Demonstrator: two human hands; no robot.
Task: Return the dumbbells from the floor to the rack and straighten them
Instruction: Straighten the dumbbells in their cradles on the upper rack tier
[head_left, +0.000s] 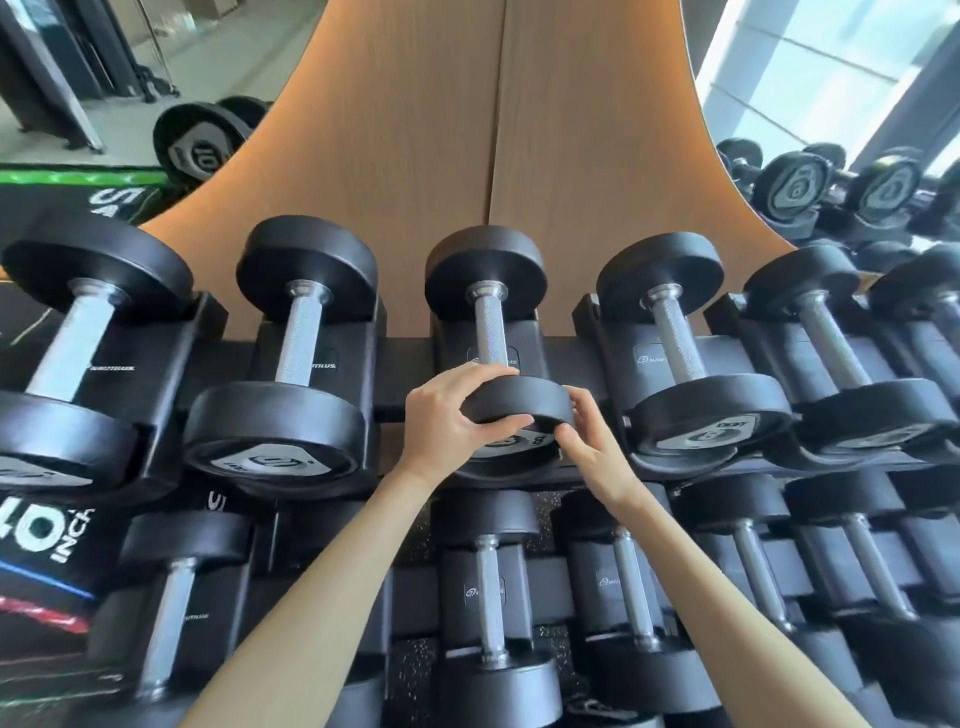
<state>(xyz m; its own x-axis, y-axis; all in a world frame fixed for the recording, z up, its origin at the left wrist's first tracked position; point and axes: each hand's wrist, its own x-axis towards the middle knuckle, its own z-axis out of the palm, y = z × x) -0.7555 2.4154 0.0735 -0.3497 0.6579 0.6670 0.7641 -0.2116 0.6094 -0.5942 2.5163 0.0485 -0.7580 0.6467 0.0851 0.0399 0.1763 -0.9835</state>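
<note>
Now both hands on near head of centre dumbbell (491, 332) in top rack (571, 358): L hand (452, 421) fingers curled over it, R hand (582, 436) fingertips pinching its rim.

1 view only, from a wide-angle camera worn on the person's head. It faces forward and steeply down onto the rack (400, 374), with a wooden wall panel (571, 156) behind. It is near: the left hand (452, 415) and right hand (587, 436) meet on the dumbbell (519, 399) at frame centre, arms entering from the bottom edge. Straight lines bow toward the edges.
</note>
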